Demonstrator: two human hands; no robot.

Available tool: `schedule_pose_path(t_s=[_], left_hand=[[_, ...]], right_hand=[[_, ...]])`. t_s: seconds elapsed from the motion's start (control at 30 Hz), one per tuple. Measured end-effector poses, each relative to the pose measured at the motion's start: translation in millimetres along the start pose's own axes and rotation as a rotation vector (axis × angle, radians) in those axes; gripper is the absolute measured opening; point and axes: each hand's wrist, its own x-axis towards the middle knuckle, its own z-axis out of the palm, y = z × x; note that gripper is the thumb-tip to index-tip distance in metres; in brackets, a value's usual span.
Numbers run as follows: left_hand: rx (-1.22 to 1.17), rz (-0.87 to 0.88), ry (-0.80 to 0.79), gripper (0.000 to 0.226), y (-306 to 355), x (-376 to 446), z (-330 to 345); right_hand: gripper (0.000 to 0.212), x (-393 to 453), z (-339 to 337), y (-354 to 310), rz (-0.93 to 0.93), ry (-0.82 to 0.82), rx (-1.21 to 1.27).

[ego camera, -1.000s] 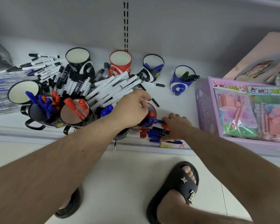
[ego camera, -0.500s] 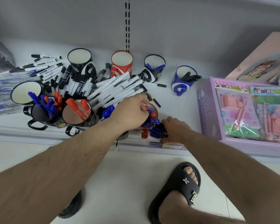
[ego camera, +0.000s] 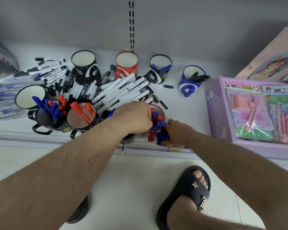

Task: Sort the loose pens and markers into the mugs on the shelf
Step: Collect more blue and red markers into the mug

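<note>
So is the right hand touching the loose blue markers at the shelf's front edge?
Touching. The head view shows the right hand with its fingers curled over the bunch of blue markers, no gap between them.

A person sorts markers on a white shelf (ego camera: 181,100). The left hand (ego camera: 133,117) is curled at the rim of a red mug (ego camera: 162,112) packed with blue and red markers; what its fingers hold is hidden. At that mug's 4 o'clock, the right hand (ego camera: 177,135) grips a bundle of blue markers (ego camera: 161,138) at the shelf's front edge. A pile of white markers (ego camera: 123,92) lies at 11 o'clock, a blue mug (ego camera: 189,80) at 1 o'clock, and a purple toy box (ego camera: 249,112) at 3 o'clock.
</note>
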Motion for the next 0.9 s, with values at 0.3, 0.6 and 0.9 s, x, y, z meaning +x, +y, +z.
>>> schedule_pose_path(t_s=[0.3, 0.6, 0.9], left_hand=[[-0.148, 0.046, 0.173, 0.104, -15, -1, 7], [-0.137, 0.106, 0.246, 0.094, -29, 1, 21], [-0.160, 0.107, 0.270, 0.074, -28, 2, 19]], right_hand=[[0.075, -6, 14, 14, 0.009, 0.055, 0.088], [0.046, -7, 18, 25, 0.345, 0.083, 0.247], [0.019, 11, -18, 29, 0.715, 0.143, 0.514]])
